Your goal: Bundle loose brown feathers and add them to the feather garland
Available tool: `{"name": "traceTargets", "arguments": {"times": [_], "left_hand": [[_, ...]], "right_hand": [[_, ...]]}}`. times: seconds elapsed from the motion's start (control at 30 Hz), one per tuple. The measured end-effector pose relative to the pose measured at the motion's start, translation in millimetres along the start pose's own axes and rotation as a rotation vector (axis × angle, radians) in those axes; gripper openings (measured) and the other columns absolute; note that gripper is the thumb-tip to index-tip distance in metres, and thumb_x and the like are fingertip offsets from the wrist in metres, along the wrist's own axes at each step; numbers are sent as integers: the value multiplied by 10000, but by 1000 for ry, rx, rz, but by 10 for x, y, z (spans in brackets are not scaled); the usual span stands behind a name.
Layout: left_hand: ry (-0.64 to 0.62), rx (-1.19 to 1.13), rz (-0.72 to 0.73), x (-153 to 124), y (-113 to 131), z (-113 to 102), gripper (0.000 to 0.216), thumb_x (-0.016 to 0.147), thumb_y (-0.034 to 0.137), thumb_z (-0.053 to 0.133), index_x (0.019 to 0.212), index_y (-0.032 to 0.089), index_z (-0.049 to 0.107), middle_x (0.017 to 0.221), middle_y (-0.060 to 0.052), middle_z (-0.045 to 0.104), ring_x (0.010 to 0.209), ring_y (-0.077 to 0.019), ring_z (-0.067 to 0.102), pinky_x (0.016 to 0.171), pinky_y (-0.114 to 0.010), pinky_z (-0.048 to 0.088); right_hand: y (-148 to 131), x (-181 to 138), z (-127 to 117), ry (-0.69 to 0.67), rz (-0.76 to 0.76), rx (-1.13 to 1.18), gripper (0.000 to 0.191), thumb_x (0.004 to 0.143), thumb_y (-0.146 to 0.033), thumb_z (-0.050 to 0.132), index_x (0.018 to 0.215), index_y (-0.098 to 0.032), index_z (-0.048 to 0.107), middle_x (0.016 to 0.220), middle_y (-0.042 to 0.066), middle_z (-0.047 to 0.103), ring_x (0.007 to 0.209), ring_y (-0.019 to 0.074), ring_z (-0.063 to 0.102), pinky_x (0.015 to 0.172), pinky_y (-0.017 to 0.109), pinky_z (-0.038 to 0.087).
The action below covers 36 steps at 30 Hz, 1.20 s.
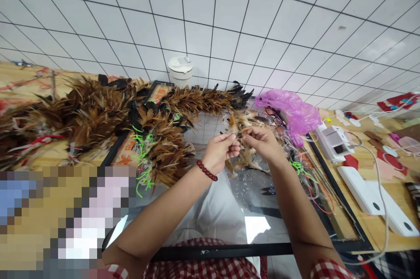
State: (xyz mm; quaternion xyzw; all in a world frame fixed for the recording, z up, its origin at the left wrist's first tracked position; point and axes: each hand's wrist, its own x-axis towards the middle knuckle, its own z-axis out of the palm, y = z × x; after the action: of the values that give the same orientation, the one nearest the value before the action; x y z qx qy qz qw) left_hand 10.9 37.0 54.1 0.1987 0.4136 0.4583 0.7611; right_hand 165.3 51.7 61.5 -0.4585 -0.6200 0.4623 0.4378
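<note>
My left hand (223,151), with a bracelet of dark red beads (206,171) at the wrist, pinches a small brown-and-cream feather (233,126) between thumb and fingertips. Close beside it, my right hand (260,141) has its thumb and forefinger pressed together near the feather's base; what lies between them is too small to make out. Under and behind both hands spreads a loose pile of pale, speckled feathers (251,118). Blue-handled snips (268,191) lie on the glass tabletop below my right hand.
Bundled brown feathers (167,152) with green ties lie left, and a feather strand (200,100) runs along the back. A white lidded bin (181,71) stands by the tiled wall. At right are a pink plastic bag (292,110), a white device (333,143) and a cable (377,169).
</note>
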Motion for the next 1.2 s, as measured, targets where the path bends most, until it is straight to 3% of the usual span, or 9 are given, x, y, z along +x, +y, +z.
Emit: {"name": "traceTargets", "arguments": {"times": [0.1,0.23,0.4,0.57,0.77,0.9,1.03,1.2], "left_hand": [[-10,-7,27,2,-26,7,138,789,156,693,704,97,602,555,6,584,438,-51,517,440,-164,430],[-2,-124,92,-12,-2,22,159,744,182,740,713,100,608,556,21,567,454,-41,500,452,-153,409],[13,-208,148,-8,34,-3,200,693,204,782,720,103,611,575,28,569,496,-40,518,483,-151,419],[11,-61,155,-2,-45,-19,255,652,276,812,725,88,658,581,5,599,485,-56,533,481,-174,440],[-141,162,115,-33,-23,-34,249,678,284,795,633,83,654,568,-17,601,471,-73,540,464,-191,441],[-159,110,-25,-40,33,-44,150,758,233,735,742,95,679,652,-37,655,543,-90,607,533,-201,504],[-250,33,-176,-50,17,-29,83,774,169,717,776,97,677,790,-80,709,729,-136,685,733,-275,566],[-307,21,-211,-48,-21,-31,144,805,247,702,850,111,689,892,-118,734,814,-173,705,823,-327,547]], "right_hand": [[-34,-14,8,3,-28,-29,169,738,-275,713,883,-188,710,735,-9,637,685,108,551,681,250,442],[8,10,1,81,-7,137,345,722,-310,747,1046,-220,666,824,-4,635,761,112,574,725,249,464],[69,33,32,-96,135,210,369,615,-361,840,905,-193,687,783,-8,638,710,110,565,695,261,470],[20,12,100,61,55,182,283,648,-406,817,706,-180,656,641,-32,590,600,91,500,608,244,417],[-47,-4,37,47,-9,67,277,705,-423,779,705,-180,647,663,-18,596,635,107,517,633,257,416],[-3,11,-24,-38,120,264,327,666,-441,811,829,-198,664,722,-26,618,659,102,545,667,250,444],[45,6,-27,-201,287,391,337,639,-474,822,730,-177,690,677,-12,625,618,92,536,614,234,441],[30,15,0,-54,226,335,309,595,-436,851,616,-168,698,825,34,698,740,122,602,667,242,472]]}}
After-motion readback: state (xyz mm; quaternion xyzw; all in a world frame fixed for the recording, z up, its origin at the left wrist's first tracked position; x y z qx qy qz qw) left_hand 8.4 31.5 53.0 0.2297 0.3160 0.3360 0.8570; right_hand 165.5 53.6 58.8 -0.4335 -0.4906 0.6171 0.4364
